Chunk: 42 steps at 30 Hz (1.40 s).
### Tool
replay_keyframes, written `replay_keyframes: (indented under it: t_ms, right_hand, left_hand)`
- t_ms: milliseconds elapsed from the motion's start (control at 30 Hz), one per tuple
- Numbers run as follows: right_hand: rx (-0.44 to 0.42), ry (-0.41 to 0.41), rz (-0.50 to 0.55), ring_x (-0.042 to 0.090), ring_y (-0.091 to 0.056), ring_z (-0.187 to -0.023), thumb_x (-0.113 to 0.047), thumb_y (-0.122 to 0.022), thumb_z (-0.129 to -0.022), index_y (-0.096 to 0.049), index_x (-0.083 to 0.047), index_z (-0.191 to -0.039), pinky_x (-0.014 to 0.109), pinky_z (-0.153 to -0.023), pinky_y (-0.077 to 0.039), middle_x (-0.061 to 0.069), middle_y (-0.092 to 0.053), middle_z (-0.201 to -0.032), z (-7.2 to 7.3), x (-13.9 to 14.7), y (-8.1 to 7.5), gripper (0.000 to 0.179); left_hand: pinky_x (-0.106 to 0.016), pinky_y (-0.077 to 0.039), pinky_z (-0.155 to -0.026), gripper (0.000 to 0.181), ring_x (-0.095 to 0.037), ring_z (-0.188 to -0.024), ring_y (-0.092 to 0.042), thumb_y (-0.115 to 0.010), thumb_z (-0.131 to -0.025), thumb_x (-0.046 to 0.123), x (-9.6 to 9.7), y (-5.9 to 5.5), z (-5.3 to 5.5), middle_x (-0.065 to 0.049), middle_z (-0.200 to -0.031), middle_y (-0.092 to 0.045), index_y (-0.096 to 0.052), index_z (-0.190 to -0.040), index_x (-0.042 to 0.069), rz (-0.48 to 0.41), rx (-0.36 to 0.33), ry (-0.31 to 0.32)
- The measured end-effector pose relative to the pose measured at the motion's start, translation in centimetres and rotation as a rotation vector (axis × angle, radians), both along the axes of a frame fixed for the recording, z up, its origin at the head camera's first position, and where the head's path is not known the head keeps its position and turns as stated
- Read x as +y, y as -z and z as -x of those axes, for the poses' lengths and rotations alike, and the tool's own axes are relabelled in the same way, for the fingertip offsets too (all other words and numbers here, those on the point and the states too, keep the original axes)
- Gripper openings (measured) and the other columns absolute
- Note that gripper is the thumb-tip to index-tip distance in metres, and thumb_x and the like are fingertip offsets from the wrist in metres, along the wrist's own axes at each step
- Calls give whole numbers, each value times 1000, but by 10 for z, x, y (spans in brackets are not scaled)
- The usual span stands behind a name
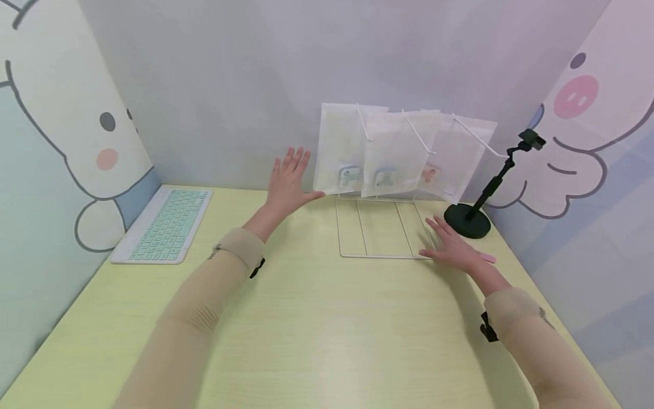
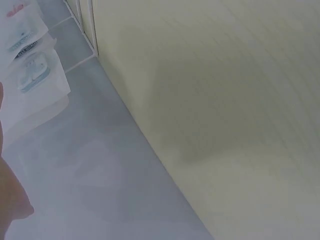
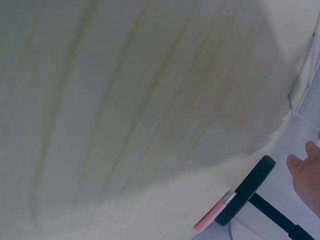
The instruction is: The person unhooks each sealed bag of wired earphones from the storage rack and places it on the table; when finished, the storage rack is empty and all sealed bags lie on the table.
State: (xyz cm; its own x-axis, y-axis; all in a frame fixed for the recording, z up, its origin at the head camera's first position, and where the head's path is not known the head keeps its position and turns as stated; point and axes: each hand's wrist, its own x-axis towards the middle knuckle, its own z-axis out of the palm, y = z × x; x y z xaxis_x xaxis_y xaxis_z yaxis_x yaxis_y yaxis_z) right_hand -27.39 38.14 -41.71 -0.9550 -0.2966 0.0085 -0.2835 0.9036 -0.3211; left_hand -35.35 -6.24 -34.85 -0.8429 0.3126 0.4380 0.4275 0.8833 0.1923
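Observation:
My left hand (image 1: pixel 288 184) is held up with its fingers spread, just left of the hanging bags, and holds nothing. Its edge (image 2: pixel 11 202) shows at the left of the left wrist view. With fingers extended, my right hand (image 1: pixel 452 247) is over the right side of a white wire rack (image 1: pixel 383 257); whether it touches the wire I cannot tell. Frosted bags hang from the rack's prongs: a left bag (image 1: pixel 339 136), a middle bag (image 1: pixel 398 150) and a right bag (image 1: pixel 467 153). Small blue and reddish prints show low on them.
A black stand (image 1: pixel 467 221) with a jointed arm is at the back right. Beside its base lies a pink stick (image 3: pixel 214 216) with a metallic end. A white keyboard with mint keys (image 1: pixel 168 224) sits at the far left. Walls enclose the table (image 1: pixel 337 329) at back and sides.

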Motion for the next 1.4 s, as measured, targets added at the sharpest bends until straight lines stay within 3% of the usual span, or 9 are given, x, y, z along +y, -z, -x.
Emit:
replay_keyframes:
  t_ms: [167, 333, 533, 667, 800, 1100, 1400]
  right_hand:
    - [-49, -58, -5, 46, -14, -139, -48, -68, -82, -18, -3, -150, 62, -107, -18, 26, -11, -154, 4, 6, 9, 96]
    - [-69, -71, -2, 45, -16, -139, -46, -66, -84, -21, -1, -149, 60, -108, -17, 26, -17, -153, 9, 13, 18, 91]
    - [-84, -83, 20, 44, -21, -138, -46, -65, -86, -27, 2, -147, 57, -109, -19, 26, -25, -150, 12, 19, 25, 87]
    - [-93, -76, 40, 43, -19, -139, -45, -65, -86, -27, 1, -147, 57, -109, -18, 24, -24, -152, 13, 22, 29, 86]
    - [-103, -76, 55, 43, -18, -140, -44, -66, -86, -27, 0, -147, 58, -109, -17, 24, -23, -152, 13, 24, 30, 85]
    - [-87, -64, 72, 46, -20, -137, -43, -67, -85, -29, 2, -145, 61, -108, -16, 28, -25, -149, 7, 26, 22, 84]
    - [-106, -23, 79, 48, -18, -136, -41, -64, -88, -33, 0, -145, 64, -106, -16, 27, -24, -149, 4, 28, 26, 76]
  left_hand:
    - [-47, -15, -114, 101, -24, -145, -15, -73, -75, 52, 9, 11, 15, -4, -155, -26, -20, -151, 13, -171, -3, 48]
    - [-45, -20, -112, 84, -23, -140, -27, -73, -80, 42, 18, 14, 23, -4, -147, -41, -31, -148, 15, -323, -48, 40]
    - [-42, -31, -103, 51, -24, -118, -46, -71, -85, 30, 30, 16, 31, -3, -118, -62, -55, -129, 12, -505, -15, 17]
    - [-44, -35, -97, 28, -25, -107, -52, -69, -86, 29, 38, 18, 35, -4, -103, -68, -66, -105, 9, -544, 29, -18]
    - [-47, -37, -94, 20, -28, -103, -55, -69, -87, 25, 44, 18, 35, -7, -95, -70, -68, -89, 6, -581, 37, -27]
    - [-43, -38, -92, 17, -28, -94, -58, -65, -89, 21, 43, 20, 33, -8, -94, -71, -67, -90, 4, -657, 54, 39]
    - [-40, -42, -87, 15, -27, -90, -61, -64, -90, 18, 29, 16, 23, -11, -93, -69, -66, -94, 3, -718, 62, 101]
